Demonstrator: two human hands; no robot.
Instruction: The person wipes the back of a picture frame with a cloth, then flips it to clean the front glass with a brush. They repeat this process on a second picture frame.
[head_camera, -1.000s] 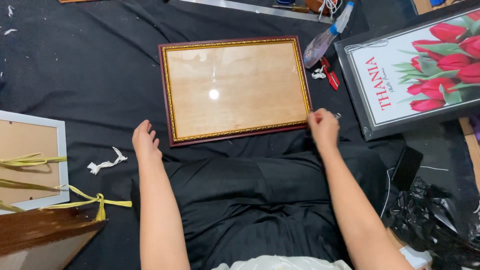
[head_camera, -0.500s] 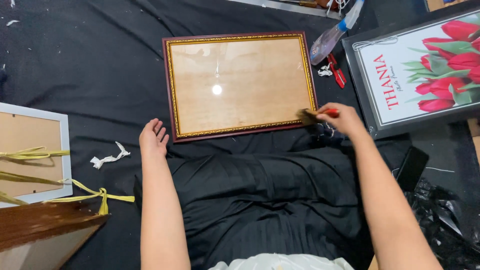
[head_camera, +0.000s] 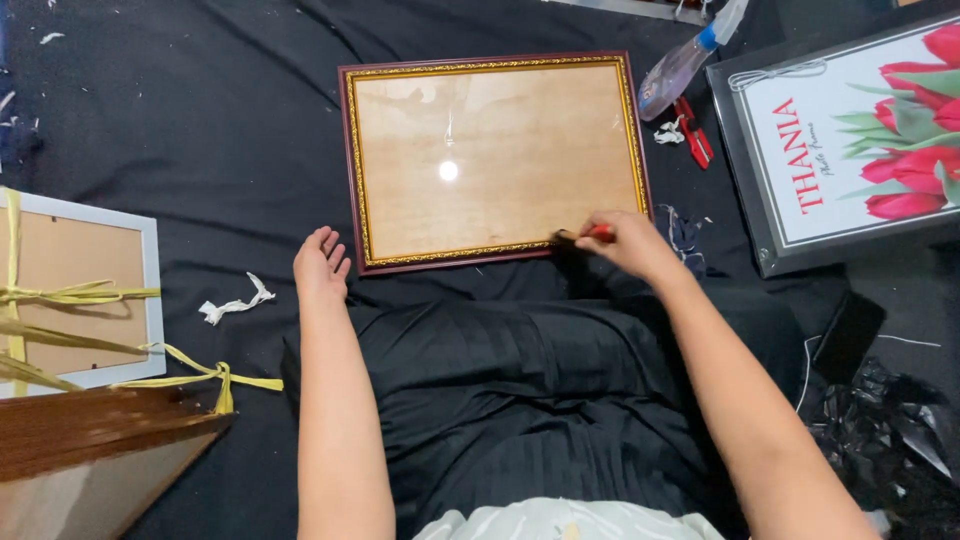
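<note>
Right hand (head_camera: 628, 243) has its fingers clamped on a small red-handled brush (head_camera: 580, 236) at the frame's (head_camera: 495, 160) near right corner, so it's the dusting step; left hand (head_camera: 320, 268) rests open on the cloth (head_camera: 180, 120), next comes a steady sweep across the glass

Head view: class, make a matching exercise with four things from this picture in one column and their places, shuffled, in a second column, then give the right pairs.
Things:
1. gold-trimmed frame
2. tulip picture
3. spray bottle
4. white frame

Places:
A. at the left edge, tied with yellow ribbon
B. at the far right of the black cloth
C. in the middle, in front of both hands
D. between the gold-trimmed frame and the tulip picture, at the top

Pairs: 1-C, 2-B, 3-D, 4-A
</note>
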